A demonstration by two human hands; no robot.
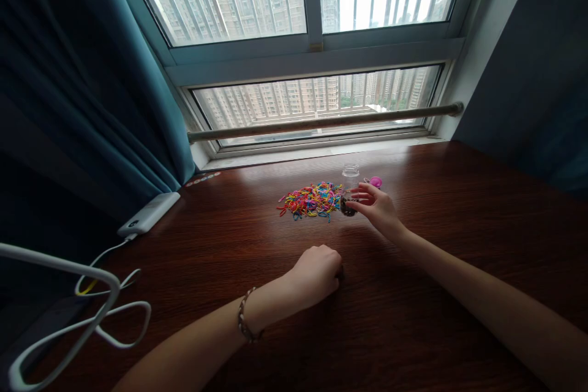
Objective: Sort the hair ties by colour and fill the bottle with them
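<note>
A small clear jar (350, 176) with no lid on stands upright near the back of the table, with dark contents at its bottom. My right hand (377, 211) reaches in from the right, its fingers and thumb closed against the lower part of the jar. Directly left of the jar lies a loose pile of small multicoloured elastic bands (315, 200). My left hand (315, 275) rests on the table nearer to me, closed in a fist. Its fingertips are turned under, and whatever they hold is hidden.
Behind the right hand sits a small pink round object (375, 182). A white power strip (151, 213) with a white cable (110, 294) lies at the left, beside the blue curtain (151, 104). A metal rail (321, 124) crosses the window behind the wooden table (441, 196).
</note>
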